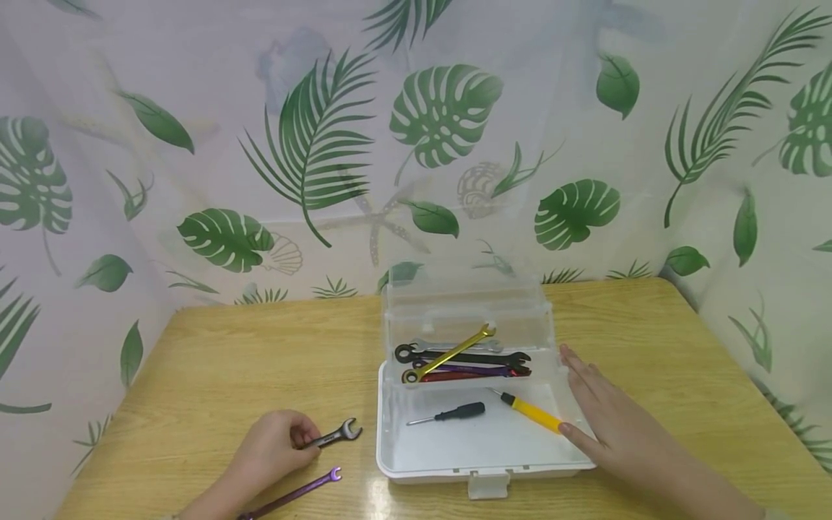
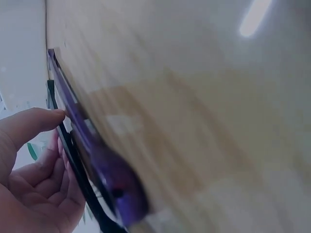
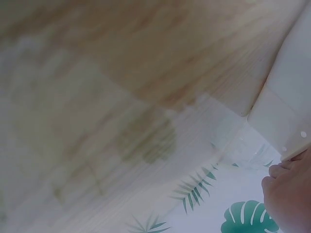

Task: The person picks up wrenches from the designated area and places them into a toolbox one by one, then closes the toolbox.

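My left hand (image 1: 273,444) pinches a dark combination wrench (image 1: 338,435) between thumb and fingers, its open end pointing toward the toolbox. In the left wrist view, this black wrench (image 2: 77,167) runs alongside a purple wrench (image 2: 114,174), which lies on the table just nearer to me than the hand. The fingers of my right hand (image 1: 611,415) extend along the right side of the white toolbox (image 1: 429,455), with the thumb over its rim. Inside the box are a black-handled screwdriver (image 1: 463,411) and a yellow-handled tool (image 1: 536,414).
At the back of the box, a clear tray holds several wrenches, with a gold wrench (image 1: 448,355) lying across a black wrench (image 1: 471,357). The transparent lid (image 1: 468,289) stands raised behind. A white latch (image 1: 489,486) hangs at the front. Leaf-patterned sheeting (image 1: 351,238) surrounds the wooden table (image 1: 273,361).
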The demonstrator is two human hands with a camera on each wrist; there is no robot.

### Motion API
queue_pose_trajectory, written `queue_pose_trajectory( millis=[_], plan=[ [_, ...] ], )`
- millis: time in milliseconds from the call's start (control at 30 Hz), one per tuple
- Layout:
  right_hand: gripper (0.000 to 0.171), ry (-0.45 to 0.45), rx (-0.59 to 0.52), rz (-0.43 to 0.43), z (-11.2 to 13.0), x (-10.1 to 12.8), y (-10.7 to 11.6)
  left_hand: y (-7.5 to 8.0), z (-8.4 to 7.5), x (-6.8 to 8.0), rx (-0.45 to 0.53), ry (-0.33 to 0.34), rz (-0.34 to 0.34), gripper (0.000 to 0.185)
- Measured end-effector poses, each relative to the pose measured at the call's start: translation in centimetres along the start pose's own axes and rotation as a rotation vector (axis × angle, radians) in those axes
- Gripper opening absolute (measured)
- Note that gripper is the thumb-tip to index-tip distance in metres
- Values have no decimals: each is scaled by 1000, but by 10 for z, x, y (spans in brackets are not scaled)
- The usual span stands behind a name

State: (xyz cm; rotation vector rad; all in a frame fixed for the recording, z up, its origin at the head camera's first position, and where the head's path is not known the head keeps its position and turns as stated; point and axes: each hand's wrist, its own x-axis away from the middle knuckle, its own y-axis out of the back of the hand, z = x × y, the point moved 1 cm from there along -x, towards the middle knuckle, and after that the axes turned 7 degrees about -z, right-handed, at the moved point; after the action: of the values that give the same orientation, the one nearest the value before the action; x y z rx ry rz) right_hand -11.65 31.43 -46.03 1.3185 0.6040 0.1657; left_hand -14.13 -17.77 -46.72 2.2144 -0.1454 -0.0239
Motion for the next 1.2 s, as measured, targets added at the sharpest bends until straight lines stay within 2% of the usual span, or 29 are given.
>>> queue_pose_trajectory(
  millis=[200,400,600,800,967,1200],
  plan=[
    [85,9,2,-4,0,0,0,2,0,-1,-5,-35,25,19],
    [86,6,5,-2,0,0,0,4,3,0,36,-56,60,14],
    [85,-9,-1,14,1,0,1,6,5,-2,40,-76,43,11],
    [86,-25,-10,31,2,-1,2,17,5,-7,78,-107,23,10],
    [86,-45,-20,53,3,-1,4,30,-5,-13,78,-123,23,7],
    [86,-38,-18,35,3,0,4,48,-34,-23,94,-175,36,7]
  ],
)
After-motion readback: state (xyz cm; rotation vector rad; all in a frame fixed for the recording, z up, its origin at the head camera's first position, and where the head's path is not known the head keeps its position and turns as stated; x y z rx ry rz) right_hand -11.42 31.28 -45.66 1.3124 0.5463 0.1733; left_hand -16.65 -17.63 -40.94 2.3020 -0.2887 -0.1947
